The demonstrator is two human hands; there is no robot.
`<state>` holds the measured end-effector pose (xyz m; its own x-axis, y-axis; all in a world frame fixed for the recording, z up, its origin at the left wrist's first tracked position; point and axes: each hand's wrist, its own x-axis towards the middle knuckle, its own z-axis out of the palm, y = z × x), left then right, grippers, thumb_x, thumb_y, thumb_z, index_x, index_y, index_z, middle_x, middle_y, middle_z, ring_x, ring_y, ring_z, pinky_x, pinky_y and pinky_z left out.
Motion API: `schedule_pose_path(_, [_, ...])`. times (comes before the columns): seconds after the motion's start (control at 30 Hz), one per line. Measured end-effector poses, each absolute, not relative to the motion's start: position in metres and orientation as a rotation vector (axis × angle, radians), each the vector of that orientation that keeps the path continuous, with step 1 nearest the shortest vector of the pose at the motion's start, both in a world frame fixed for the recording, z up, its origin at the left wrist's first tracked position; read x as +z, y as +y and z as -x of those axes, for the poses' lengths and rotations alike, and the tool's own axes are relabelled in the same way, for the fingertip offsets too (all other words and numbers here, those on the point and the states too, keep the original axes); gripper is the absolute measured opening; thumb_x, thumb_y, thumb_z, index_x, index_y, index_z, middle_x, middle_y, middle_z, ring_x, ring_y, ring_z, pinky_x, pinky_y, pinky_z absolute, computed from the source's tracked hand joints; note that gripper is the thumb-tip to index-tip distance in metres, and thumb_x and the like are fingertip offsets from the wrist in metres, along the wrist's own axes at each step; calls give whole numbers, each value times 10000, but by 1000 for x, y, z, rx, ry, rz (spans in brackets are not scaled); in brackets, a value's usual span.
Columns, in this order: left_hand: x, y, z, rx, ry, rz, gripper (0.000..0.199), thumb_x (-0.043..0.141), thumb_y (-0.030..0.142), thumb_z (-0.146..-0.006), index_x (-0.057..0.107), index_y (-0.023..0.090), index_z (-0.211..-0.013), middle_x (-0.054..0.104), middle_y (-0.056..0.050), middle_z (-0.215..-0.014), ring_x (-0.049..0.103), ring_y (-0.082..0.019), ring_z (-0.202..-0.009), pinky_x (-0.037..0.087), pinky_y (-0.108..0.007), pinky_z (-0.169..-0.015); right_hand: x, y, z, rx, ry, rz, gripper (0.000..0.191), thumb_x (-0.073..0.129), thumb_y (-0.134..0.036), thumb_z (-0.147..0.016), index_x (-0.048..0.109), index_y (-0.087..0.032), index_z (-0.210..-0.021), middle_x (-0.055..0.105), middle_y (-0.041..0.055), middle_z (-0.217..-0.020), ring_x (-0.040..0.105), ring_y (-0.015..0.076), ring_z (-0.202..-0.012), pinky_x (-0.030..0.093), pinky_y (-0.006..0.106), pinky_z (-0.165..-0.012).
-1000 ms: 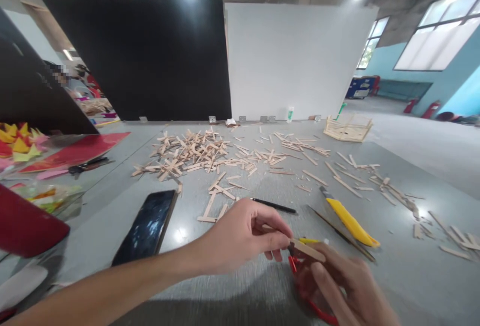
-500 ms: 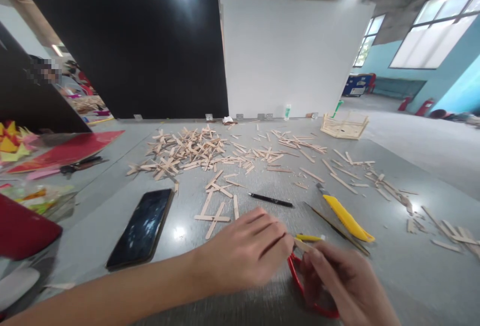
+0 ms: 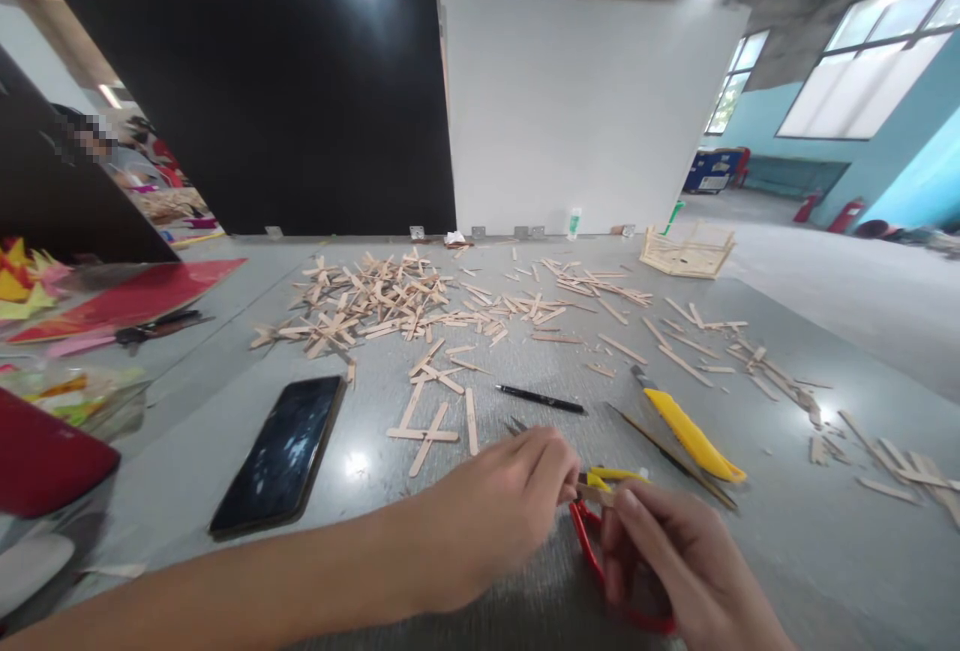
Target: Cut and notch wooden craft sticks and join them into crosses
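My left hand (image 3: 510,506) is closed, its curled fingertips pinching the left end of a short wooden craft stick (image 3: 598,495). My right hand (image 3: 686,551) holds the other end between thumb and fingers. Beneath both hands lies a cutting tool with red looped handles (image 3: 589,539), partly covered; grey metal tips show beyond my left knuckles. A yellow piece (image 3: 616,474) sits just behind the stick, and I cannot tell whether it belongs to that tool. Crossed craft sticks (image 3: 425,436) rest on the table left of my left hand.
Beyond the hands lie a black pen (image 3: 540,399), a yellow utility knife (image 3: 694,434) and a thin pointed tool (image 3: 671,454). A phone (image 3: 277,456) is at left. Behind are a heap of craft sticks (image 3: 375,296), a stick-built frame (image 3: 688,253) and upright panels (image 3: 592,111).
My left hand has turned slightly and shifted left and down, so more of the stick, the yellow piece and the metal tips shows. The right hand has barely moved.
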<state>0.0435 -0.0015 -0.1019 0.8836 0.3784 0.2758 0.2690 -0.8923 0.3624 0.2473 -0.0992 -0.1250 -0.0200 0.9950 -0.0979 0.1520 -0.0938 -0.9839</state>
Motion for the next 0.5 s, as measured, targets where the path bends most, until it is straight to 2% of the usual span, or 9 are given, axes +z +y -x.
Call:
schedule_pose_path(0.1, [-93, -2, -41, 466, 704, -2312, 96, 350, 189, -1109, 416, 235, -1056, 608, 18, -854, 552, -143, -674, 432, -258, -626, -118, -99, -246, 1207, -1220, 1426, 615, 469, -725, -1024, 588, -202, -723, 658, 28, -557, 571, 131, -505, 430, 230, -519])
schedule_pose_path(0.17, [-86, -2, -40, 458, 756, -2248, 192, 303, 300, -1141, 423, 243, -1002, 575, 30, -806, 519, -149, -670, 406, -275, -636, -115, -98, -246, 1214, -1194, 1434, 612, 489, -733, -1009, 584, -207, -712, 649, 26, -546, 603, 148, -513, 459, 245, -529])
schedule_pose_path(0.23, [-80, -2, -39, 411, 750, -2284, 244, 355, 384, -1143, 483, 239, -995, 603, 19, -838, 530, -159, -722, 400, -291, -680, -114, -97, -247, 1253, -1165, 1419, 595, 508, -722, -1005, 583, -207, -717, 640, 16, -537, 605, 148, -503, 468, 244, -522])
schedule_pose_path(0.3, [-76, -1, -40, 369, 681, -2306, 166, 462, 370, -1122, 556, 242, -1075, 659, 8, -931, 565, -161, -790, 407, -291, -733, -114, -96, -247, 1307, -1147, 1392, 583, 503, -708, -1014, 575, -208, -723, 622, 1, -520, 598, 141, -484, 471, 237, -511])
schedule_pose_path(0.37, [-75, 0, -41, 399, 627, -2278, 125, 495, 306, -1111, 601, 247, -1137, 679, 12, -956, 576, -147, -807, 413, -274, -754, -115, -93, -250, 1310, -1197, 1358, 574, 458, -693, -1039, 580, -210, -752, 630, 2, -534, 619, 150, -495, 496, 247, -523])
schedule_pose_path(0.43, [-74, 1, -41, 477, 645, -2221, 183, 473, 281, -1113, 644, 232, -1068, 653, 26, -859, 549, -128, -749, 410, -254, -721, -117, -88, -257, 1154, -1322, 1412, 526, 396, -649, -1074, 640, -206, -930, 689, 20, -632, 676, 182, -587, 547, 291, -603])
schedule_pose_path(0.5, [-69, 4, -41, 534, 718, -2104, 215, 519, 313, -1092, 660, 210, -967, 614, 35, -771, 516, -118, -690, 398, -238, -658, -121, -80, -271, 745, -1498, 1589, 426, 402, -563, -1092, 636, -219, -1183, 759, 60, -855, 727, 231, -795, 572, 377, -772])
